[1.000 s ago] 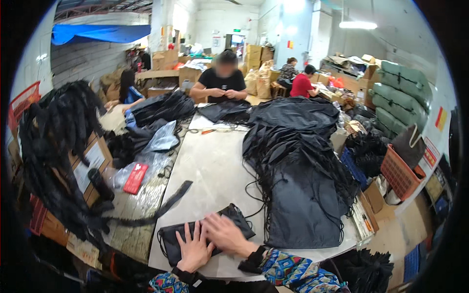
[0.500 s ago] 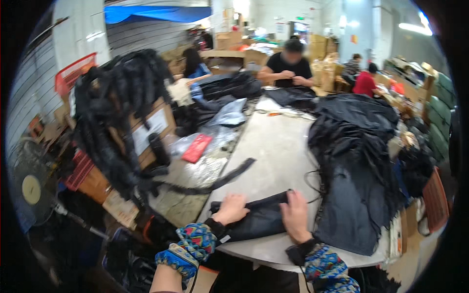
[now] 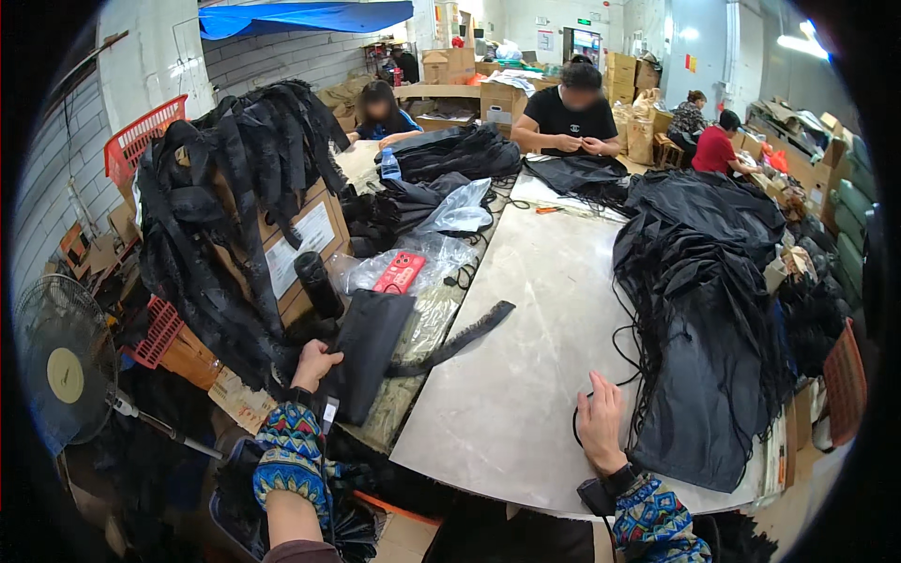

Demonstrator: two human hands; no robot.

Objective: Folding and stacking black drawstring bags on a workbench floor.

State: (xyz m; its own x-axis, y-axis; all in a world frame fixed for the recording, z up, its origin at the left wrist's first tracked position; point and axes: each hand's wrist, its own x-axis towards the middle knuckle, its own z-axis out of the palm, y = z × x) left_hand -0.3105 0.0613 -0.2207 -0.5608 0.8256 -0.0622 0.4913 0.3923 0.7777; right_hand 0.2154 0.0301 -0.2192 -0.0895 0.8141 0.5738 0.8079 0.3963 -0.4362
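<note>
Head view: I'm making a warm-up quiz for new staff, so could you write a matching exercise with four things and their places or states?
Things
1. Left hand
2. Fan
3. Red flat item
4. Right hand

Places or states
A. Lying on clear plastic
B. At the pale tabletop's near end
C. Gripping folded black fabric
D. Far left of the picture

Pairs: 1-C, 2-D, 3-A, 4-B

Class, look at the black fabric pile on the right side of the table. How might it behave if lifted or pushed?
The black fabric pile is probably floppy, as it lies in creases and folds. Its sheen suggests layers might slip. Loose black cords along its left edge could snag.
</note>
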